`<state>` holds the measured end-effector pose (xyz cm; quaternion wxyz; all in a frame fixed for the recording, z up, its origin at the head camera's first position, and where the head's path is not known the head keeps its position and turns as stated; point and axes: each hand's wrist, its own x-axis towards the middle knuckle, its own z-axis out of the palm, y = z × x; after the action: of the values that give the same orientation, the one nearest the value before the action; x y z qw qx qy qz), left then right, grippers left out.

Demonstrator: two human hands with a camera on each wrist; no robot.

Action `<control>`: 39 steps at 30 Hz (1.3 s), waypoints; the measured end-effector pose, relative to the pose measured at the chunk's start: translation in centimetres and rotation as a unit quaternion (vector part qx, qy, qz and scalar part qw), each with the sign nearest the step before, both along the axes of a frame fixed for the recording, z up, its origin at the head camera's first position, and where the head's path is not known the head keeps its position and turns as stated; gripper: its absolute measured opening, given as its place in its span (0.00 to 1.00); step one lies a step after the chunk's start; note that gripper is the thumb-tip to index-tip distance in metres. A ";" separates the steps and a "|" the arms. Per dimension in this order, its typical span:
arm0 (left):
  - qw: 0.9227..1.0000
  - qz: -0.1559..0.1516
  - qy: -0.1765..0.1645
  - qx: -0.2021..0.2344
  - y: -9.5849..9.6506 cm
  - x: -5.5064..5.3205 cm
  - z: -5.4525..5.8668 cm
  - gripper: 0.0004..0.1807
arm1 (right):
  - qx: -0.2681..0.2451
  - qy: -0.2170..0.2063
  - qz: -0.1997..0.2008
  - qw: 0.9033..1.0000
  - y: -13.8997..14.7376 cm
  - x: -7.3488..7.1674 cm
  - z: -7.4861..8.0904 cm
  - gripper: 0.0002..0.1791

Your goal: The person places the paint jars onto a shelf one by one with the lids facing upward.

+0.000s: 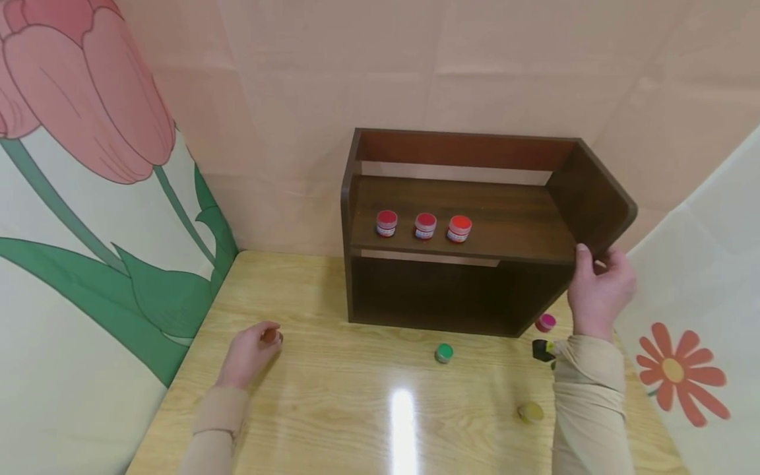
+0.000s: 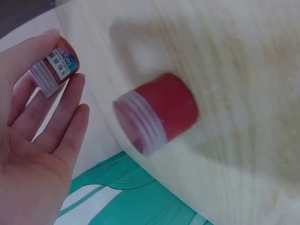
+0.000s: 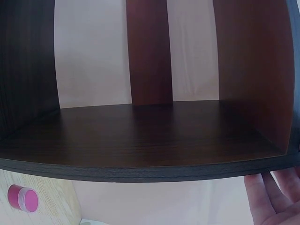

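My left hand (image 1: 248, 353) pinches a small brownish-red paint jar (image 2: 60, 66) between thumb and fingers, over the left part of the table. Near it in the left wrist view, a red paint jar (image 2: 171, 105) with a clear lid lies on its side; it is hidden in the head view. My right hand (image 1: 601, 290) grips the right side panel of a dark brown two-tier shelf (image 1: 463, 254), thumb at the front edge and fingers (image 3: 260, 197) on the outer side. Three red paint jars (image 1: 425, 226) stand in a row on the upper tier.
A green paint jar (image 1: 444, 353) sits in front of the shelf. Right of it are a magenta jar (image 1: 545, 322), a dark jar (image 1: 541, 350) and a yellow jar (image 1: 531, 412), near my right sleeve. Printed cloth walls (image 1: 285, 132) enclose the wooden table (image 1: 332, 396).
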<state>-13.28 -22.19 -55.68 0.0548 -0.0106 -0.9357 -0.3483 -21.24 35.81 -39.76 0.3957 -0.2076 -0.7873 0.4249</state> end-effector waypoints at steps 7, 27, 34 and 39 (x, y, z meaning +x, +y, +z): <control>0.999 -0.019 0.031 0.013 1.0 -0.9 1.3 0.18 | -0.005 0.009 0.004 1.000 0.0 -0.1 0.0 0.21; 0.985 -0.122 0.123 0.018 5.3 -2.5 4.8 0.17 | -0.002 0.016 0.004 1.000 0.1 0.0 0.1 0.20; 0.983 -0.141 0.117 0.006 6.8 -2.7 6.6 0.14 | -0.003 0.016 0.005 1.000 0.0 0.1 0.2 0.20; 0.979 -0.160 0.125 0.000 8.0 -2.7 8.0 0.14 | -0.003 0.013 0.004 1.000 0.0 0.1 0.2 0.20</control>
<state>-15.99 -14.21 -47.67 0.1144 -0.2039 -0.9077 -0.3484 -21.16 35.84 -39.60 0.4037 -0.2004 -0.7814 0.4316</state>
